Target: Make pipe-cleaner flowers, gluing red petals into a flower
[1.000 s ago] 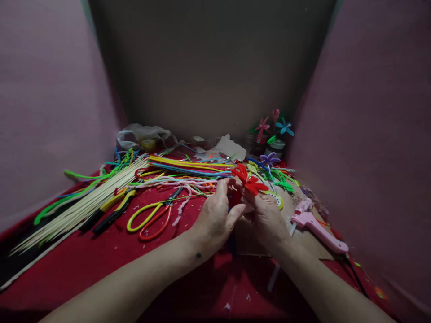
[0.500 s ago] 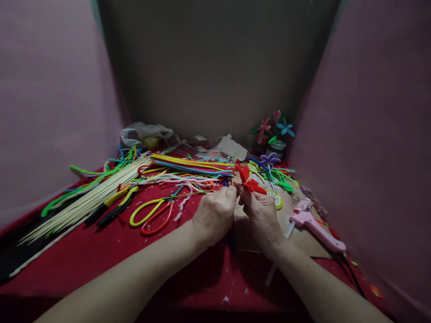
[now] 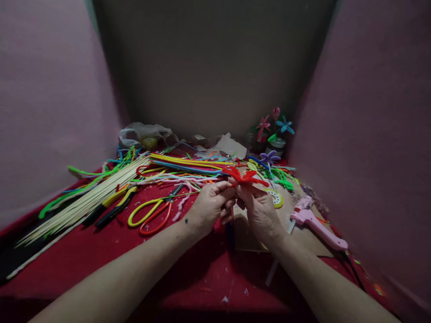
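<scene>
A red pipe-cleaner flower point(image 3: 245, 176) is held up between my two hands, its petals spread sideways. My right hand point(image 3: 260, 211) pinches it from below with thumb and fingers. My left hand point(image 3: 213, 204) is closed at the flower's lower left side, its fingertips meeting those of the right hand; the flower's base is hidden by the fingers. Scissors point(image 3: 151, 216) with one yellow and one red handle lie left of my left hand. Beneath my right hand is a cardboard sheet point(image 3: 247, 233), and a yellow-rimmed white disc point(image 3: 276, 198) lies just beyond that hand.
A pink glue gun point(image 3: 318, 224) rests on the right. Pliers point(image 3: 117, 204), a bundle of thin sticks point(image 3: 87, 202) and coloured pipe cleaners point(image 3: 188, 163) lie to the left. Finished flowers point(image 3: 285, 125) stand at the back right, near a purple flower point(image 3: 269, 158). A plastic bag point(image 3: 144, 132) is behind.
The red flower has tipped from facing right to facing upward, its petals now spread to both sides. My left hand has turned, showing its fingers more.
</scene>
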Tool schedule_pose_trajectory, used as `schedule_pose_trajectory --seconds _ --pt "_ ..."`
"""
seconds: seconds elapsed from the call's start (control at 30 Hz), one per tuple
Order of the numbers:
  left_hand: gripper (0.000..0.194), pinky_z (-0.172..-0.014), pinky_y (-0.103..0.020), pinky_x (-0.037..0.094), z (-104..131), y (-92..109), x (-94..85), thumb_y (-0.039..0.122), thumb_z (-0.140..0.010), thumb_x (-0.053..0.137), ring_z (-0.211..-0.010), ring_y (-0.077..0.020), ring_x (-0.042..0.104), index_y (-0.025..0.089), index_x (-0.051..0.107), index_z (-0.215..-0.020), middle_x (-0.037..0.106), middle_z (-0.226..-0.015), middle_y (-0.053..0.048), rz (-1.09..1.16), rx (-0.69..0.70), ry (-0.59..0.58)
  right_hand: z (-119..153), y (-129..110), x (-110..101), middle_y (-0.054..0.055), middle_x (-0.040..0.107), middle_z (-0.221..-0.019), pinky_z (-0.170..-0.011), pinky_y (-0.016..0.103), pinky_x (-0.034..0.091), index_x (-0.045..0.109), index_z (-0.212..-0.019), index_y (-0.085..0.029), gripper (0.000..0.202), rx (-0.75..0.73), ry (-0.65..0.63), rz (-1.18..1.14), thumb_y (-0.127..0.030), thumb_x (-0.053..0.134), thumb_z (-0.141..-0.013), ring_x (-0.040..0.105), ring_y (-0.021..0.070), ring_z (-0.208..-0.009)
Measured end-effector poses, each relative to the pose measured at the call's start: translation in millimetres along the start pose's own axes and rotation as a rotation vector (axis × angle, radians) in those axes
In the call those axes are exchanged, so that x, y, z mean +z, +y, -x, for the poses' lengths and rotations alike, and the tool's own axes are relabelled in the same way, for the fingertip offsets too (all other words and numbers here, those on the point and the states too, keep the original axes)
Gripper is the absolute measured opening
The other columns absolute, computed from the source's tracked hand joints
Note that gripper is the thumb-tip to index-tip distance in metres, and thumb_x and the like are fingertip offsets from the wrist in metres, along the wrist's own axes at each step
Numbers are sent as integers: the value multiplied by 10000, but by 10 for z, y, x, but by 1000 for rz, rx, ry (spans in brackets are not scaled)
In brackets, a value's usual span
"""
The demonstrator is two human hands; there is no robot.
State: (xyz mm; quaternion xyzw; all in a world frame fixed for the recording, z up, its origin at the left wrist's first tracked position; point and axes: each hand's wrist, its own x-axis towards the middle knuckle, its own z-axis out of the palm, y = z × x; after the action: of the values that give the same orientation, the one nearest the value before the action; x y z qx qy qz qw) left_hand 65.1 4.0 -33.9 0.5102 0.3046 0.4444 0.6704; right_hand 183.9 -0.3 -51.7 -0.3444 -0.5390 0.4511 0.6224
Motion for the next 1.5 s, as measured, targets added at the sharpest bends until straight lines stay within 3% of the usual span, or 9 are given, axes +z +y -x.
schedule_pose_trajectory --seconds 0.4,0.6,0.73,0.8,0.87,1.0,1.13,1.27,1.5 --pt "95 -281 -150 387 -9 -38 -146 232 -794 546 -311 5 179 147 509 -770 337 -498 91 318 -93 -229 -18 41 -27 -38 512 -571 -475 203 306 677 -734 -191 131 160 -129 -304 -304 618 -762 373 70 -501" --pt "114 -339 -179 414 5 25 -126 268 -801 539 -310 -19 286 157 547 -825 390 -490 80 215 -105 -285 -1 16 -14 -44 517 -543 -504 227 321 649 -647 -179 109 78 -8 -267 -267 671 -707 388 78 -510" --pt "239 -594 -201 468 5 192 -149 320 -808 535 -601 -99 566 107 600 -721 575 -627 -22 -181 69 -36 36 -58 -19 -22 570 -591 -509 245 358 678 -699 -195 94 -60 88 -114 -289 666 -703 454 113 -557" --pt "220 -601 -192 451 25 292 -190 331 -768 587 -633 -98 556 119 601 -712 584 -655 -16 -238 179 176 59 -104 -26 -11 584 -598 -533 254 382 676 -646 -195 147 -142 89 21 -305 634 -734 485 129 -590" --pt "271 -498 -184 411 82 380 -214 399 -738 603 -528 -81 507 132 587 -693 551 -596 7 -175 228 239 76 -135 -36 -6 591 -604 -582 269 410 676 -632 -196 203 -212 73 139 -309 590 -776 513 139 -616" --pt "489 -353 -176 269 260 451 -120 609 -682 542 -379 -67 413 123 563 -631 480 -469 9 -132 76 18 80 -134 -83 24 621 -779 -722 322 432 672 -692 -209 142 -432 139 333 -250 579 -792 542 172 -775" --pt "413 -355 -158 156 329 419 42 537 -734 541 -364 -15 224 127 569 -693 347 -464 62 -43 -140 -116 75 -137 -153 41 619 -858 -745 357 427 671 -781 -224 110 -620 153 545 -182 569 -787 528 191 -821" --pt "348 -360 -176 91 286 401 124 443 -744 578 -373 -21 136 153 465 -588 225 -456 87 74 -257 -127 90 -193 -186 38 621 -788 -714 358 418 664 -831 -224 144 -757 115 706 -144 555 -782 500 195 -793" --pt "272 -400 -201 91 246 330 160 243 -677 669 -408 -22 134 142 448 -555 233 -458 91 -47 -143 -70 96 -199 -176 43 628 -750 -690 345 418 662 -821 -214 148 -803 123 787 -153 529 -795 503 199 -771"
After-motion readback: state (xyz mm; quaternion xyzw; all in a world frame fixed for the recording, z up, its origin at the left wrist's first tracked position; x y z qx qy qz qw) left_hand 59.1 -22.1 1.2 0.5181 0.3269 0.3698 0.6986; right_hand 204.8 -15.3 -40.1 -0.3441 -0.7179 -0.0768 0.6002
